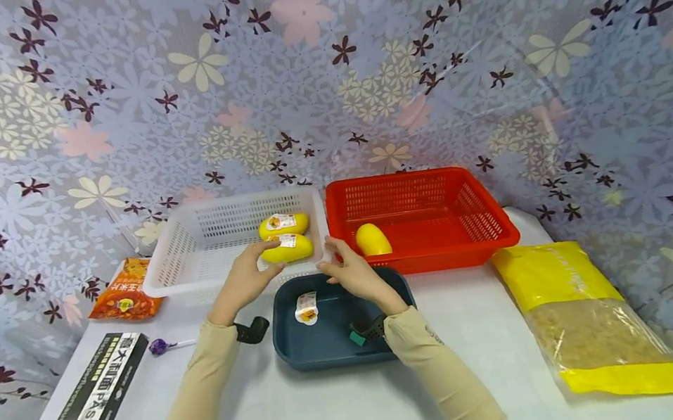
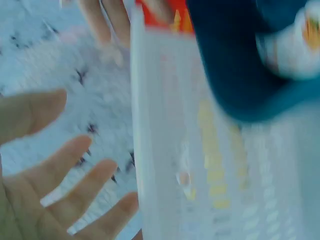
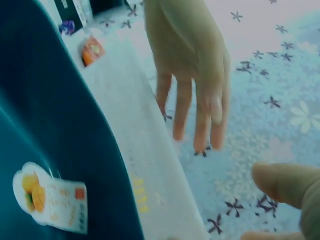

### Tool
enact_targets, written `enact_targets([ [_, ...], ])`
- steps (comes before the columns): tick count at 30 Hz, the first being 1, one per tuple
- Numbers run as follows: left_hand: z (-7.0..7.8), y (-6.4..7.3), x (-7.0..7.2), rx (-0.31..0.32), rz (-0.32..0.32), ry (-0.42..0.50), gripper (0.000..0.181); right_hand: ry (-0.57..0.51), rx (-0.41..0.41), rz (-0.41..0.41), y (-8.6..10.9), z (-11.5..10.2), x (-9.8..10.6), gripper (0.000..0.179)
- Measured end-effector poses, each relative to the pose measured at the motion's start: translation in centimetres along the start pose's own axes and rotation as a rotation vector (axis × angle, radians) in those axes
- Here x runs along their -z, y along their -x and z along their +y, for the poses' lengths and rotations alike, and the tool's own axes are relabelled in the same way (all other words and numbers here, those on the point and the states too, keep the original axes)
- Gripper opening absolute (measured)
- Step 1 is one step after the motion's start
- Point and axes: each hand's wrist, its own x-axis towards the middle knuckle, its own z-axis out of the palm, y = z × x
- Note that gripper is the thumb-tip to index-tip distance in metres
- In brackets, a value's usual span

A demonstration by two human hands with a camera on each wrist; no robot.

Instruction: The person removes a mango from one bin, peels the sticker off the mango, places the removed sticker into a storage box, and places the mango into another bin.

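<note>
In the head view my left hand [image 1: 247, 285] is raised over the near side of a white basket [image 1: 188, 247]. Its fingertips overlap the nearer of two yellow mangoes [image 1: 290, 248]; contact is not clear there. The left wrist view shows my left hand [image 2: 65, 200] with fingers spread, holding nothing. My right hand [image 1: 354, 275] hovers above the dark blue bin [image 1: 342, 351], fingers loosely bent and nothing between them. Inside that bin lies a white label [image 1: 306, 308] with a mango picture. Behind the first mango is another labelled mango [image 1: 283, 225].
A red basket [image 1: 432, 258] holds one yellow mango [image 1: 372, 239]. To the left are an orange snack bag [image 1: 126, 291], a purple lollipop [image 1: 159, 346] and a long pasta box [image 1: 79, 418]. A yellow bag of flakes [image 1: 588, 326] lies at the right.
</note>
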Motion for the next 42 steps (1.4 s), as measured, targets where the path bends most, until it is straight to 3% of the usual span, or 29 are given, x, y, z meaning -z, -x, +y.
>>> enact_targets([
  [6,-2.1,-3.4,2.3,0.059,-0.232,0.032,0.056,0.097,-0.003,0.009,-1.0,-0.3,-1.9,0.081],
  [9,-2.7,-4.7,2.9,0.089,-0.309,0.075,0.06,0.114,0.01,0.042,-1.6,-0.1,-2.8,0.084],
  [19,-4.9,-8.5,3.2,0.279,-0.37,0.233,0.067,0.111,0.072,0.183,-3.0,1.3,-4.1,0.083],
  [25,-6.4,-9.3,2.9,0.377,-0.382,0.257,0.072,0.128,0.092,0.197,-3.1,1.5,-4.5,0.083],
  [32,-9.0,-9.8,1.9,0.464,-0.414,0.367,0.071,0.134,0.048,0.182,-3.2,1.6,-5.0,0.082],
  [38,-8.8,-10.3,1.9,0.46,-0.502,0.29,0.076,0.144,0.068,0.199,-3.3,1.5,-4.9,0.082],
  [42,-8.5,-10.5,1.8,0.499,-0.508,0.26,0.077,0.145,0.069,0.208,-3.3,1.4,-4.8,0.082],
])
